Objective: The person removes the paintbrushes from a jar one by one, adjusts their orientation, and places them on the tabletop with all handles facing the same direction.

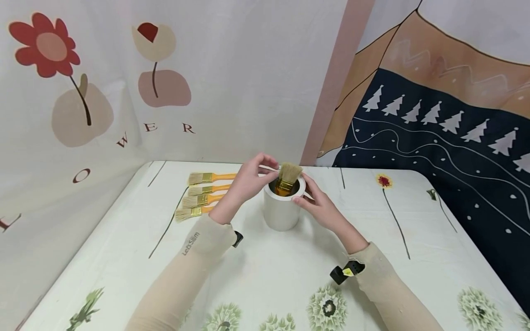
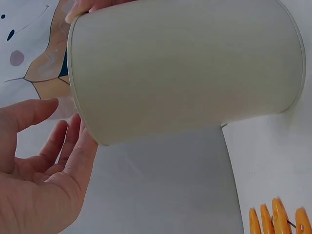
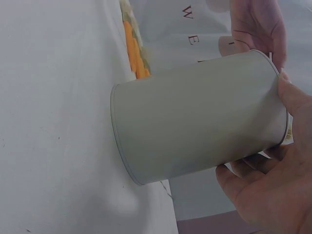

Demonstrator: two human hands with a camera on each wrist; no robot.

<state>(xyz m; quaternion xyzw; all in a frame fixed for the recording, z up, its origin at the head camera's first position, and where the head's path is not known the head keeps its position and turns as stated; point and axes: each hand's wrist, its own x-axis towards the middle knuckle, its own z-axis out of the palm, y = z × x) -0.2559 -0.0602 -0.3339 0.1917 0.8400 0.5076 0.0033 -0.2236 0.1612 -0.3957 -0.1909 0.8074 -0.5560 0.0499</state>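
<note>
A white cylindrical container (image 1: 281,214) stands upright on the table with its mouth up. One paintbrush (image 1: 290,172) stands in it, bristles up and showing above the rim; its handle goes down out of sight inside. My right hand (image 1: 319,204) grips the container near the top, thumb at the front of the rim and fingers round the far side. At the rim's left is my left hand (image 1: 251,178), fingers loosely bent beside the bristles. The left wrist view shows a gap between this hand's thumb and fingers, with nothing held there.
Several more paintbrushes (image 1: 200,200) with orange handles lie in a row left of the container, bristles pointing left, partly behind my left forearm. A flower-printed cloth covers the table (image 1: 273,271). Printed fabric (image 1: 248,92) hangs right behind the table's back edge.
</note>
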